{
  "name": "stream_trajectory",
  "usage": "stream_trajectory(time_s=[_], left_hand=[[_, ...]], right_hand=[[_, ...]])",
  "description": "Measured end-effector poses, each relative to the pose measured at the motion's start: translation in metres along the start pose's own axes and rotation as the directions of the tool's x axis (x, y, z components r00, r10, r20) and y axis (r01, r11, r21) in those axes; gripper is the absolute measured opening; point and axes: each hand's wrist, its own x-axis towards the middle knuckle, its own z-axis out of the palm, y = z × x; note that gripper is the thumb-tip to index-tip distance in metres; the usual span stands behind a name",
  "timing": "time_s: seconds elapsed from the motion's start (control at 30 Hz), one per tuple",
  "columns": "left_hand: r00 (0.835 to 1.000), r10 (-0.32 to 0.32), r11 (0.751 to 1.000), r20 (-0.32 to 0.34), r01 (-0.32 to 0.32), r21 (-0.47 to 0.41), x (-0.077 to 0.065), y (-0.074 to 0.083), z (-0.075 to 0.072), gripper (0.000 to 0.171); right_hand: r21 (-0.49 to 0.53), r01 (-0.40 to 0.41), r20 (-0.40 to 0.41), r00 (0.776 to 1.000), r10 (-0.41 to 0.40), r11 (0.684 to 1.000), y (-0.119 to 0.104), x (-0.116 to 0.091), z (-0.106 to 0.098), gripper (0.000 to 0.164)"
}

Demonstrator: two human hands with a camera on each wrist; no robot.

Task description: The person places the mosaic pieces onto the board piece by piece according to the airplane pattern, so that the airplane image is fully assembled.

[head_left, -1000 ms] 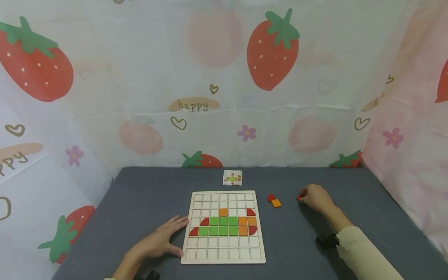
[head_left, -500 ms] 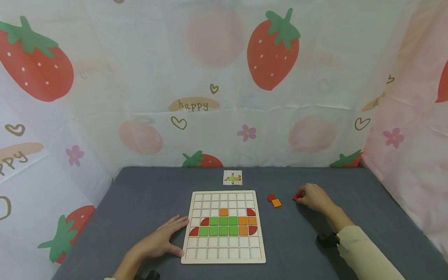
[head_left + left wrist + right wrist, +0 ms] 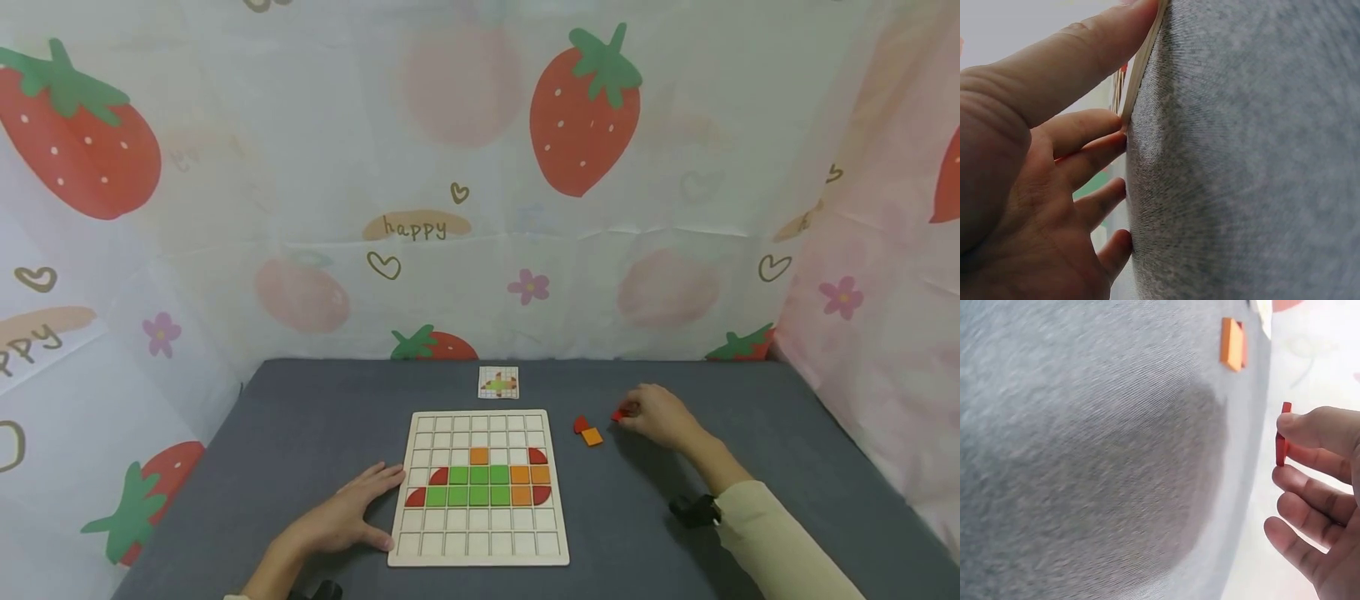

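Note:
My right hand (image 3: 662,417) pinches a small red tile (image 3: 1281,450) between thumb and fingers, raised above the grey table. Just left of that hand lie an orange square tile (image 3: 592,437) and a red tile (image 3: 581,424), the orange one partly over the red. My left hand (image 3: 348,510) rests at the left edge of a pale wooden grid board (image 3: 480,546), fingers extended and thumb and fingertips right at its rim. Green, orange and red tiles sit in the board's middle rows, among them a green square (image 3: 478,496) and a rounded red one (image 3: 537,456).
Behind the board lies a small picture card (image 3: 498,382) showing a coloured pattern on a grid. A white curtain (image 3: 495,292) printed with strawberries hangs along the back and sides of the grey table (image 3: 330,417).
My right hand has moved left and slightly away from me with the red tile, closer to the two loose tiles. The left hand and the board have stayed put.

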Motion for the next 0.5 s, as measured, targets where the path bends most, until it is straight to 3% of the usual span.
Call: stream_trajectory(time_s=[0.5], left_hand=[[1.0,-0.007,1.0,0.014,0.007,-0.008,0.0,0.0,0.0,0.099]], right_hand=[[-0.013,0.051,-0.019,0.999,-0.051,0.999,-0.022,0.017,-0.005,0.014]])
